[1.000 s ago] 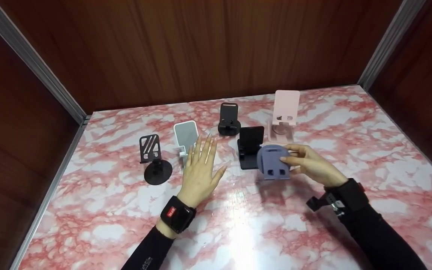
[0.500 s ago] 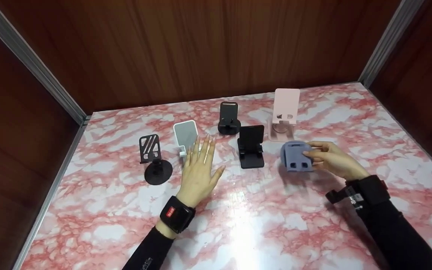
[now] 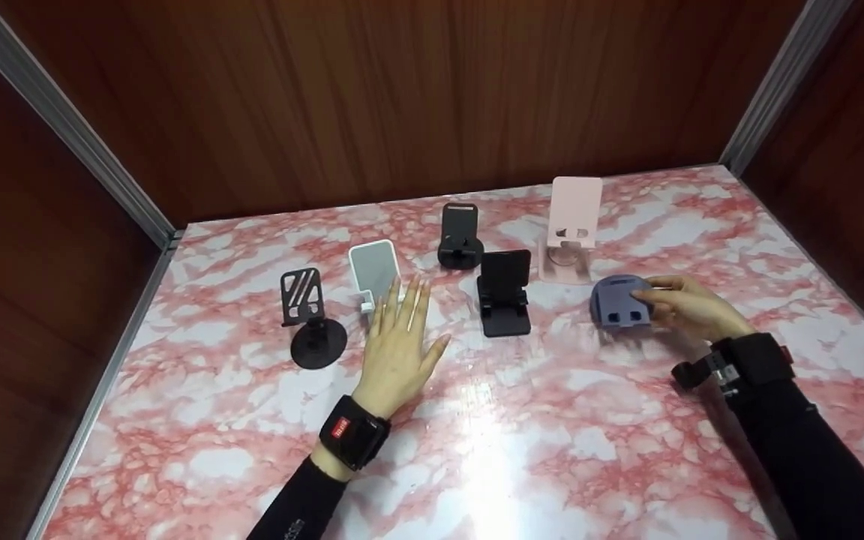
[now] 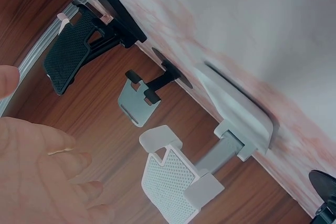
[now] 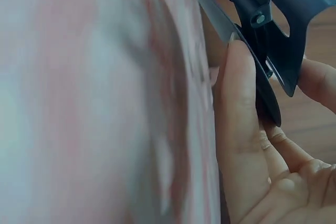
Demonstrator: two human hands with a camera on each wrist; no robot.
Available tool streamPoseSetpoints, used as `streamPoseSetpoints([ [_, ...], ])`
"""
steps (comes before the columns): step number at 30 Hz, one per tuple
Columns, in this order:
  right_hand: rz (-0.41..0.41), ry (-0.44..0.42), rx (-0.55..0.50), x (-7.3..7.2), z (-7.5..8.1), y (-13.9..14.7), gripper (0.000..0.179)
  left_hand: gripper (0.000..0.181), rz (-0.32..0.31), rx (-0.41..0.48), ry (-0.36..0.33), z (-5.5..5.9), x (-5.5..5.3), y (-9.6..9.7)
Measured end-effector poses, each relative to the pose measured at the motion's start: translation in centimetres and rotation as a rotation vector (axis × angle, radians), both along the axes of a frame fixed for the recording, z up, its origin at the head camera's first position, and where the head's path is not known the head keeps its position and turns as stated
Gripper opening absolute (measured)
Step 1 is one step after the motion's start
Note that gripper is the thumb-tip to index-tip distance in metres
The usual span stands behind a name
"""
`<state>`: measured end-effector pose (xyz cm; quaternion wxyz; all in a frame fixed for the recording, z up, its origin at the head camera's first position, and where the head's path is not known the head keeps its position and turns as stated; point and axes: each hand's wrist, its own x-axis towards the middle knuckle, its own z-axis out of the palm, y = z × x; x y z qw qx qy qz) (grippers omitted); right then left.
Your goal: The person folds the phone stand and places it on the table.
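In the head view my right hand (image 3: 694, 309) pinches a purple-blue phone stand (image 3: 622, 301) by its right edge, over the right part of the table. The stand is folded down, with its plate close against its round base. Seen from the right wrist, the thumb and fingers (image 5: 240, 93) lie at the stand's dark disc and hinged plate (image 5: 296, 3). My left hand (image 3: 396, 360) has its fingers straight and slightly spread, palm down. Its fingertips overlap the lower part of a white phone stand (image 3: 374, 268) in the head view; from the left wrist, that white stand (image 4: 173, 182) stands apart from the fingers.
A black slotted phone stand (image 3: 303, 300) stands at left. Farther back is a small black stand (image 3: 459, 225), with a square-based black stand (image 3: 505, 274) in front. A pink stand (image 3: 574, 206) stands at back right. Wooden panels (image 3: 432, 97) border the marbled table (image 3: 492, 465).
My right hand has carried the purple-blue phone stand rightward and slightly back, away from the square-based black stand. The left hand has stayed almost still.
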<state>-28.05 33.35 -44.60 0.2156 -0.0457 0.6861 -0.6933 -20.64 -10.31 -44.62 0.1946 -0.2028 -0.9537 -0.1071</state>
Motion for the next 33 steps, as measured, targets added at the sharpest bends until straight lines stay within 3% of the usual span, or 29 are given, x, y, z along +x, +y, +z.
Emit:
streamPoseSetpoints([
  [4,-0.003,0.005,0.176,-0.4,0.0,1.3,0.065,0.072,-0.004,0.009,0.001,0.0,0.0,0.0],
  [7,0.024,0.017,0.274,-0.7,0.1,2.1,0.084,0.073,-0.006,0.015,-0.001,-0.1,0.1,0.0],
  [13,0.028,0.005,0.306,-1.1,0.1,2.9,0.083,0.073,0.001,0.014,-0.002,-0.1,0.0,-0.1],
  [20,-0.057,0.037,0.361,-1.3,0.3,2.7,0.069,0.073,-0.017,0.043,0.006,-0.2,0.0,-0.1],
  [23,-0.084,0.146,0.487,-1.3,0.4,2.3,0.064,0.073,-0.011,0.040,-0.004,-0.2,0.0,-0.1],
  [28,-0.119,0.376,0.832,-1.2,0.7,1.5,0.057,0.073,-0.002,0.031,-0.018,-0.3,0.0,-0.1],
  [33,-0.102,0.449,0.970,-1.2,1.0,1.3,0.055,0.073,-0.009,0.034,-0.022,-0.2,0.0,0.0],
])
